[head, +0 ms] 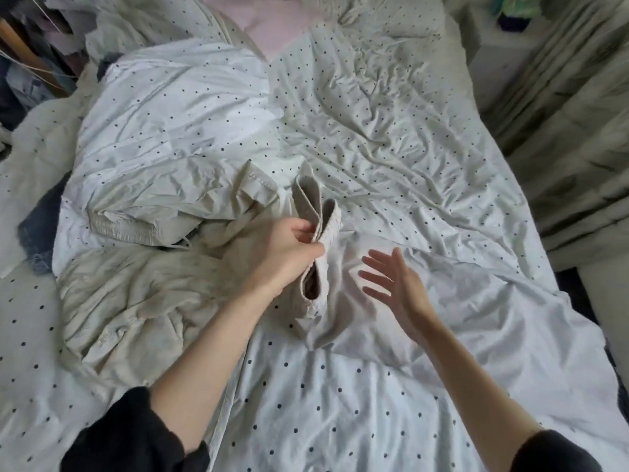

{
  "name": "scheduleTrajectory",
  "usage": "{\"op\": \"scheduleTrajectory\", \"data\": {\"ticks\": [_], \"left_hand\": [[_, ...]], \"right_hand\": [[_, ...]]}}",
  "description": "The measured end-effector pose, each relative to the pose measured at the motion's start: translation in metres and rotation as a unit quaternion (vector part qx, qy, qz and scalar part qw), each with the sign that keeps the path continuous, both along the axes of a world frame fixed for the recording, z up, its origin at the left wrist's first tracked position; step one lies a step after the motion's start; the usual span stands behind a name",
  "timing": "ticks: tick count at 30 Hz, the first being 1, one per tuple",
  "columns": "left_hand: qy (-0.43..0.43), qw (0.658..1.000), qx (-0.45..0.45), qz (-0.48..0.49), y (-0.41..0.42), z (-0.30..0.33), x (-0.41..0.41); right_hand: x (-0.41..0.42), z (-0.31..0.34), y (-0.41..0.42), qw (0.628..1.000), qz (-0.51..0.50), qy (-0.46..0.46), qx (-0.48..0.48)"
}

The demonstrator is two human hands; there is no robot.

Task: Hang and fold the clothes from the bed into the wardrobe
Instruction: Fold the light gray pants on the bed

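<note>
My left hand (289, 247) pinches the folded elastic waistband of a pale beige garment (320, 226) and holds it up above the bed's middle. Just to its right, my right hand (394, 281) hovers over the fabric with fingers spread and holds nothing. The garment's lower part drapes onto the dotted sheet (340, 403). A crumpled cream garment (136, 301) lies on the bed under my left forearm. Another beige piece with a gathered band (136, 219) lies behind it.
A dark blue denim item (37, 229) peeks out at the bed's left edge. Hanging clothes and a wooden rail (27, 52) fill the far left corner. Curtains (561, 148) hang along the right. A pink pillow (272, 22) lies at the head.
</note>
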State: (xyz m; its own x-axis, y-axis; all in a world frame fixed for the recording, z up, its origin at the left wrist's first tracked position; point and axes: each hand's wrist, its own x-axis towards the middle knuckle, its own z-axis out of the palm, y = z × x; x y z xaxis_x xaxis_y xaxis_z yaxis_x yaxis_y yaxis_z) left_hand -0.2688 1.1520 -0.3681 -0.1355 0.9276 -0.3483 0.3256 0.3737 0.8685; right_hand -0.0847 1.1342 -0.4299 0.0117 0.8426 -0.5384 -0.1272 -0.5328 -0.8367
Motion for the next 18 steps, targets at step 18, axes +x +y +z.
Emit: {"op": "scheduleTrajectory", "data": {"ticks": [18], "left_hand": [[0.087,0.986,0.091,-0.112,-0.036,-0.087,0.138]], "right_hand": [[0.098,-0.027,-0.065,0.904,-0.044,-0.391,0.165]]}}
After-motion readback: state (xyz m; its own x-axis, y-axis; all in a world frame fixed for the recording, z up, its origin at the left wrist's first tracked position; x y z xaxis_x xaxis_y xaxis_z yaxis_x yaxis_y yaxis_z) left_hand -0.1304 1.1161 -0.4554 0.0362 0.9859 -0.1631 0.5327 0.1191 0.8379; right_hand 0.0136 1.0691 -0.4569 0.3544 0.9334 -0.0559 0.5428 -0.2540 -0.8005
